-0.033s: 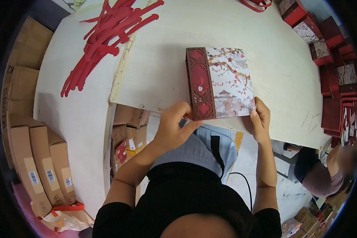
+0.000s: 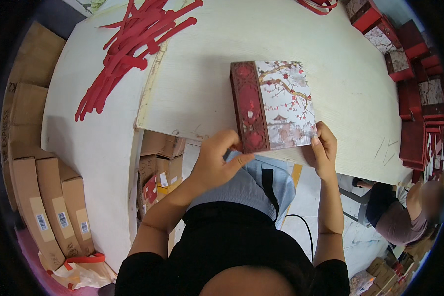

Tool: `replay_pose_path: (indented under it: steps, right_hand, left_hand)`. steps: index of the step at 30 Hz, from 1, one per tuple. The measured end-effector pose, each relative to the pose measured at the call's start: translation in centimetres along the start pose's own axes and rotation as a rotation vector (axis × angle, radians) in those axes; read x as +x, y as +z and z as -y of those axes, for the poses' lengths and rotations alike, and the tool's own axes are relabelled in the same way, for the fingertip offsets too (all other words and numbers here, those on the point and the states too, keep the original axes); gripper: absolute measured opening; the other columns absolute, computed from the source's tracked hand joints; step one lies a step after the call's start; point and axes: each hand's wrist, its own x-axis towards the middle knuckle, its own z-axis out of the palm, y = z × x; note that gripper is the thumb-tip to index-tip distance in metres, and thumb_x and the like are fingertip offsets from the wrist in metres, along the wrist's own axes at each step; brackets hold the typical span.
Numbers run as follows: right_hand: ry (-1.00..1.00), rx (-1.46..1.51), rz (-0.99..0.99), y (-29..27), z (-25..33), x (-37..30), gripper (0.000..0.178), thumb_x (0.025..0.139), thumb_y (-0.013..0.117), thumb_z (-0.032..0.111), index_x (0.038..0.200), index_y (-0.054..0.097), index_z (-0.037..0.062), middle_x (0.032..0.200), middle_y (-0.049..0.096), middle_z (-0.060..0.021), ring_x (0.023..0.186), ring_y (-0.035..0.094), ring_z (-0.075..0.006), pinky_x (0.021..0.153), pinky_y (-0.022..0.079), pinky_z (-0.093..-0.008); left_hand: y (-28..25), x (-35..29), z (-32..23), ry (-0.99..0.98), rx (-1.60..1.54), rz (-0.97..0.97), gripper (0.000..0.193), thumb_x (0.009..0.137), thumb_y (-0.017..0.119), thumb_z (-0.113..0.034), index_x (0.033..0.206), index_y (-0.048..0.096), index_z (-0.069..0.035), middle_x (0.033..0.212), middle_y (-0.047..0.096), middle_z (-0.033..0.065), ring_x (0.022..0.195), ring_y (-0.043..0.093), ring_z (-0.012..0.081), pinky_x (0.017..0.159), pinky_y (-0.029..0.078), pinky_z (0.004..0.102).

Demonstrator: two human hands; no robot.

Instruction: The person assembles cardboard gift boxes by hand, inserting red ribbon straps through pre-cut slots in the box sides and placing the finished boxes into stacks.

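Observation:
A book-shaped gift box (image 2: 287, 106) is held at the table's near edge. A carved dark red band runs down its left part, and the rest is white with blossom branches and a pavilion. My left hand (image 2: 217, 157) grips its near left corner, thumb along the near edge and fingers partly hidden beneath. At the near right corner my right hand (image 2: 324, 149) pinches it, thumb at the front edge. What lies under the box is hidden.
Red ribbon strips (image 2: 128, 54) lie heaped on the white table (image 2: 197, 89) at far left. Matching red boxes (image 2: 412, 98) are stacked along the right edge. Flat cardboard cartons (image 2: 49, 202) stand at left. A seated person (image 2: 399, 212) is at lower right.
The box's near left corner has dipped slightly toward me, with my left hand moving down a little along with it. My right hand has hardly moved.

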Motion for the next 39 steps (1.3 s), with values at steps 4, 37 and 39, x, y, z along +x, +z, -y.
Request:
replay_pose_path:
  steps: [4, 37, 39]
  right_hand:
    - [0.093, -0.291, -0.2, -0.8, 0.5, 0.8, 0.017, 0.091, 0.048, 0.013, 0.091, 0.055, -0.0029, 0.084, 0.054, -0.0102, 0.076, 0.049, -0.016, 0.072, 0.04, -0.0274]
    - [0.159, 0.072, 0.013, 1.6, 0.4, 0.8, 0.027, 0.072, 0.076, 0.015, 0.078, 0.053, 0.0013, 0.068, 0.049, -0.0007, 0.059, 0.042, -0.007, 0.051, 0.035, -0.022]
    - [0.076, 0.069, -0.015, 1.9, -0.1, 0.7, 0.026, 0.073, 0.075, 0.015, 0.076, 0.054, 0.0012, 0.067, 0.049, -0.0005, 0.058, 0.041, -0.007, 0.051, 0.035, -0.0221]
  left_hand:
    - [2.0, -0.5, -0.7, 0.042, -0.167, 0.594, 0.046, 0.081, 0.066, -0.031, 0.112, 0.053, -0.001, 0.106, 0.06, 0.0161, 0.097, 0.059, 0.0287, 0.088, 0.045, 0.0363]
    - [1.7, -1.9, 1.0, 0.074, 0.095, -0.329, 0.056, 0.069, 0.078, -0.037, 0.097, 0.045, -0.002, 0.094, 0.047, 0.0124, 0.087, 0.048, 0.0237, 0.075, 0.039, 0.0342]
    - [1.4, -1.9, 1.1, -0.036, 0.042, -0.293, 0.048, 0.073, 0.075, -0.036, 0.092, 0.047, -0.001, 0.085, 0.05, 0.0107, 0.077, 0.049, 0.0213, 0.069, 0.04, 0.0316]
